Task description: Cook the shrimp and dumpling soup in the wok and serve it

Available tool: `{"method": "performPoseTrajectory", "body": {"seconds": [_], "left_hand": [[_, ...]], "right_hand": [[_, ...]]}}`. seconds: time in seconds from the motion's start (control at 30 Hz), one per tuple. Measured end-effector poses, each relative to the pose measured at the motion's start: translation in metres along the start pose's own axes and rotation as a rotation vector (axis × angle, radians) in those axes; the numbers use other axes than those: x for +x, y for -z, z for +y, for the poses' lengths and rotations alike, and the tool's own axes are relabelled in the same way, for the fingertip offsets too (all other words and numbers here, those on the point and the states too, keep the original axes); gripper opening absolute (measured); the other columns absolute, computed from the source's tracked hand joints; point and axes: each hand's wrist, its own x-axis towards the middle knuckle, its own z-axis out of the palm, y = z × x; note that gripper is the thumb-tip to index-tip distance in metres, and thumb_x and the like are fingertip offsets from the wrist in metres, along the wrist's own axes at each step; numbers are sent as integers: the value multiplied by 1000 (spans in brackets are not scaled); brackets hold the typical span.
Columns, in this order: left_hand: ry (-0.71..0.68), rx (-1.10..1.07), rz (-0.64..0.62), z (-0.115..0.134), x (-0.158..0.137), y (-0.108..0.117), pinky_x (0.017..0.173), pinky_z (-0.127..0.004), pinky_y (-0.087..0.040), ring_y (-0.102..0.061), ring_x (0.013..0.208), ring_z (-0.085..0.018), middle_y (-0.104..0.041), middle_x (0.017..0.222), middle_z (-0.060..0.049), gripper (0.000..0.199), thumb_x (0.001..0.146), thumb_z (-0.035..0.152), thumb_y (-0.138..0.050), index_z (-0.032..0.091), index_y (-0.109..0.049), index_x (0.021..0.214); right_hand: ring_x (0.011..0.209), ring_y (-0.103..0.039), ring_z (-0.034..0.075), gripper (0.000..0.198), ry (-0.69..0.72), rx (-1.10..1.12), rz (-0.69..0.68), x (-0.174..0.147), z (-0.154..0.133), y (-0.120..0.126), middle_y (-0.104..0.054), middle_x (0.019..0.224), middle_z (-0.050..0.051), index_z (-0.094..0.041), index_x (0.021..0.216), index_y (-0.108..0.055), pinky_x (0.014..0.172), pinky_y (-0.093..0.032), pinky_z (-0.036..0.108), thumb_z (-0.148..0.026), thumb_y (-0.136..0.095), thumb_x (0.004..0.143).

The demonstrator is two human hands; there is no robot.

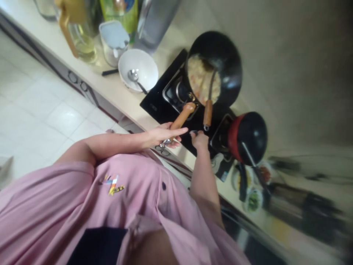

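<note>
The fingers of the left hand [167, 135] wrap the wooden handle [181, 116] of the black pan [231, 70], I can't tell if the right hand [200, 140] pinches anything, and the pan's food [199, 78] is over the stove [154, 105], likely mid-cooking and needing a steady hold next.

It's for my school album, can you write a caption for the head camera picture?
Left hand around a wooden handle, right hand at the black stove, food in the wok.
</note>
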Motion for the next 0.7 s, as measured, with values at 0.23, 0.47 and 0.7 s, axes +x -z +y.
{"method": "performPoseTrajectory", "body": {"seconds": [0.23,0.47,0.7], "left_hand": [[-24,-47,-28,-6,1,-1,50,-22,-53,-62,49,-12,-63,65,3,57,74,44,-84,18,-51,113],[-43,-68,-44,-9,4,-1,49,-24,-53,-62,48,-13,-63,64,1,58,73,44,-85,17,-52,112],[-3,-55,-1,-5,4,0,48,-23,-53,-65,51,-15,-64,68,-1,48,81,38,-79,17,-49,113]], "right_hand": [[118,-63,31,47,6,-46,-7,-1,5,0,-67,121,24,-5,128,-57,98,-47,37,-41,-41,101],[119,-62,31,46,-14,-6,-9,-1,4,-3,-67,120,25,-5,127,-58,98,-47,38,-39,-43,101],[111,-66,33,60,-123,171,128,-7,15,32,-67,114,26,-3,138,-47,92,-52,42,-46,-47,97]]}}
